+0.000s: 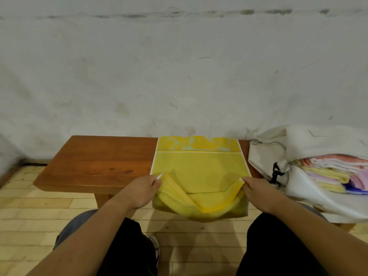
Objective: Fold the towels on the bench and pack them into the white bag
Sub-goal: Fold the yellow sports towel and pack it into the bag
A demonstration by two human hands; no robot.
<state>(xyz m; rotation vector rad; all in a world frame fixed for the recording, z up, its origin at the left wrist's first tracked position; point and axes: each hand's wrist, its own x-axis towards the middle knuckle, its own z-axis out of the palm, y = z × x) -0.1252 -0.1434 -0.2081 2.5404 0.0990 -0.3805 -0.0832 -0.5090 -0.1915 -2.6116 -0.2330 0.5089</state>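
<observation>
Yellow towel [199, 166] lies centre frame on the wooden bench [95, 162], its near edge overhanging. Left hand [142, 191] and right hand [258, 193] each pinch a near corner. White bag [310, 142] of folded towels [334, 172] sits at right.

White bag [298, 188] runs off the right edge. Folded towels [330, 172] inside it: stack cut by the same edge, partly covered by bag fabric, count unclear. Bench [95, 160]: right end buried under the bag, front edge hidden where the yellow towel [199, 166] hangs over. Lettering on the towel's far band blurred, unreadable. Left hand [142, 189] and right hand [256, 191]: fingertips out of sight behind the pinched towel corners. Black clip [275, 174] on the bag too small to make out.
</observation>
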